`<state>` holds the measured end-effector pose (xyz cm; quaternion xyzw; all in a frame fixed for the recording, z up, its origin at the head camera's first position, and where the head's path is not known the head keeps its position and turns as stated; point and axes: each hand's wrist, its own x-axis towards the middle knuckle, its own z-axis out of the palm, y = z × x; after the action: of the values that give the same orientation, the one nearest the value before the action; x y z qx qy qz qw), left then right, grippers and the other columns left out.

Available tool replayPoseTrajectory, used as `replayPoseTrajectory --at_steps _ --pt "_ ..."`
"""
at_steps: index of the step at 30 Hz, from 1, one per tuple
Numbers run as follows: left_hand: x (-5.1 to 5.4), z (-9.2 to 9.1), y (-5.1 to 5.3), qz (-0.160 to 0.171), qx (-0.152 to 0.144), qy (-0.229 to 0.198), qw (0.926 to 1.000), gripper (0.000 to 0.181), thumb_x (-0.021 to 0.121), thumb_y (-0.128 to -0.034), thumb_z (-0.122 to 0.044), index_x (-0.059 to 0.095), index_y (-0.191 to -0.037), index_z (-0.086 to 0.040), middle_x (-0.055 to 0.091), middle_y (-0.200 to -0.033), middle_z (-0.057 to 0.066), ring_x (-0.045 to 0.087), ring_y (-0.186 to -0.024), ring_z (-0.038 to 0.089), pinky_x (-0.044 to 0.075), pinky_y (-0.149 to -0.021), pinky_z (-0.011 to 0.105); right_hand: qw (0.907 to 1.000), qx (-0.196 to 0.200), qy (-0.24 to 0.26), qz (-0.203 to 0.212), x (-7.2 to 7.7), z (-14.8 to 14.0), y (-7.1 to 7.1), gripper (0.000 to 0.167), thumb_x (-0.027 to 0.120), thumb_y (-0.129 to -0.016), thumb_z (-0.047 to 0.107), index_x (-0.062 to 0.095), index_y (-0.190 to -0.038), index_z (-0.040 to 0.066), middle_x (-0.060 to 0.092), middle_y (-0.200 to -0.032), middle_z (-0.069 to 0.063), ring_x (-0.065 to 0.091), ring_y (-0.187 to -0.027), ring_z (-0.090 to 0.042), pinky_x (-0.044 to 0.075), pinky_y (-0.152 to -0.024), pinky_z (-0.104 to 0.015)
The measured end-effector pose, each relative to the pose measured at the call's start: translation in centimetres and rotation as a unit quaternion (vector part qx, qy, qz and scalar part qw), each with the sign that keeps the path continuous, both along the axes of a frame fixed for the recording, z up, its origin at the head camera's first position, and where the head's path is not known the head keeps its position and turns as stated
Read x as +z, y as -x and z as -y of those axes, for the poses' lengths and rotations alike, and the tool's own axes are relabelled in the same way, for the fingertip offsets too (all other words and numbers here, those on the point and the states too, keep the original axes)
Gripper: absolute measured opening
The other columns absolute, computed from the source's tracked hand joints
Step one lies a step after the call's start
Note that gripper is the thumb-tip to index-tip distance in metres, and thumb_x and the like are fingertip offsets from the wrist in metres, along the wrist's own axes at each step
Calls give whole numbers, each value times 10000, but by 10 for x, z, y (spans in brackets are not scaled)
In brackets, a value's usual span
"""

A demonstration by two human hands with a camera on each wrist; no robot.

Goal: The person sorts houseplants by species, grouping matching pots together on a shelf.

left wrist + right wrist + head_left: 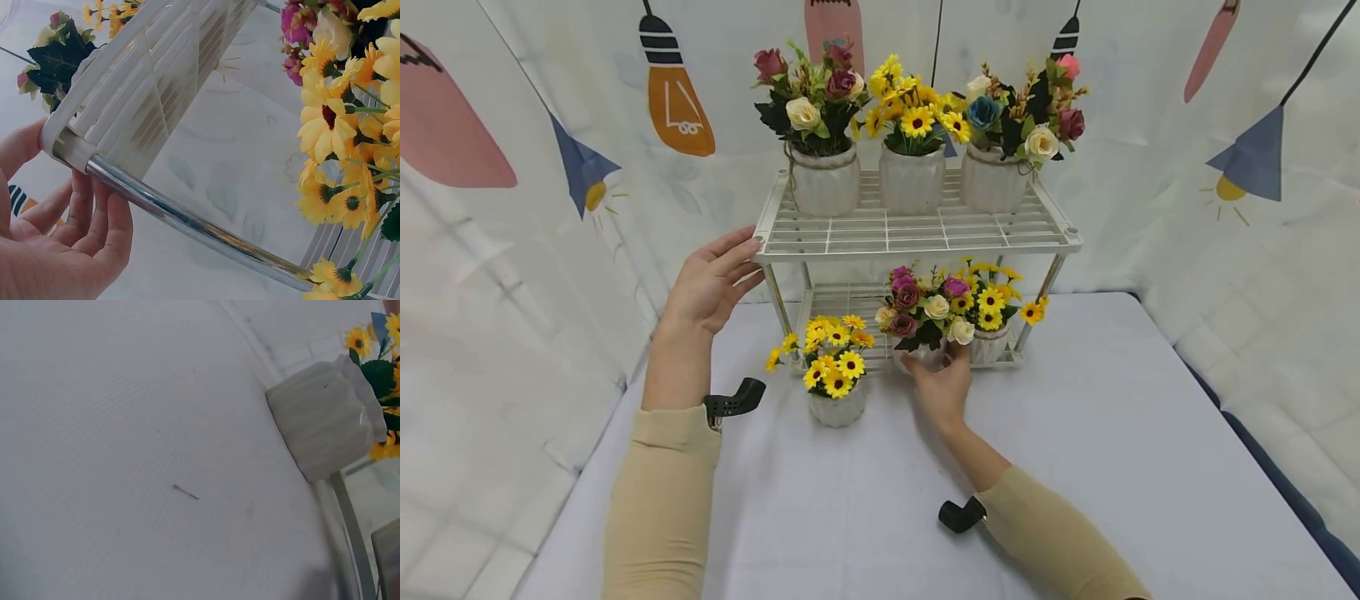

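A white two-tier rack (917, 248) with metal legs stands on the table. My left hand (703, 279) holds its front left top corner; in the left wrist view the fingers (115, 234) curl beneath the corner, beside the metal leg (187, 219). On the lower tier, my right hand (943, 387) grips the pale pot of a mixed purple and cream flower arrangement (919, 307), thumb and fingers on opposite sides. Behind it to the right is a potted yellow flower arrangement (991, 342). The right hand is mostly out of the right wrist view.
Another yellow-flowered pot (837, 408) stands before the rack's left side. The top tier bears a rose pot (826, 183), a yellow-flowered pot (912, 179) and a mixed-flower pot (992, 179). A white cloth covers the table (850, 517); a patterned curtain (1150, 167) hangs behind.
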<state>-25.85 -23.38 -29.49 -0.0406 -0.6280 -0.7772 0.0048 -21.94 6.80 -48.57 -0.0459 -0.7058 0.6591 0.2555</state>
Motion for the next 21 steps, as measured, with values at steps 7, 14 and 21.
replayPoseTrajectory --at_steps 7,14,21 --pt "-4 -1 0 12 -37 -22 10000 655 735 -981 -240 457 -1532 -20 668 -1290 47 639 -1138 166 435 -1077 361 9993 -310 119 -182 -6 11 12 869 955 -721 76 451 -1427 49 561 -1326 -126 536 -1245 -273 418 -1093 -419" --pt "-4 -1 -1 -67 1 -56 10000 661 735 -981 -241 452 -1535 -17 612 -1390 114 639 -1145 165 427 -1090 368 9978 -657 -19 -48 -4 19 26 901 975 -705 132 446 -1427 34 538 -1344 -99 524 -1275 -240 408 -1105 -345" --pt "-5 -1 0 -144 -22 -148 9998 640 713 -998 -211 439 -1538 -4 638 -1345 92 642 -1135 166 439 -1076 348 9907 -1239 -497 277 -6 23 32 1039 1002 -673 243 406 -1488 -4 490 -1438 -161 464 -1354 -299 321 -1167 -357"
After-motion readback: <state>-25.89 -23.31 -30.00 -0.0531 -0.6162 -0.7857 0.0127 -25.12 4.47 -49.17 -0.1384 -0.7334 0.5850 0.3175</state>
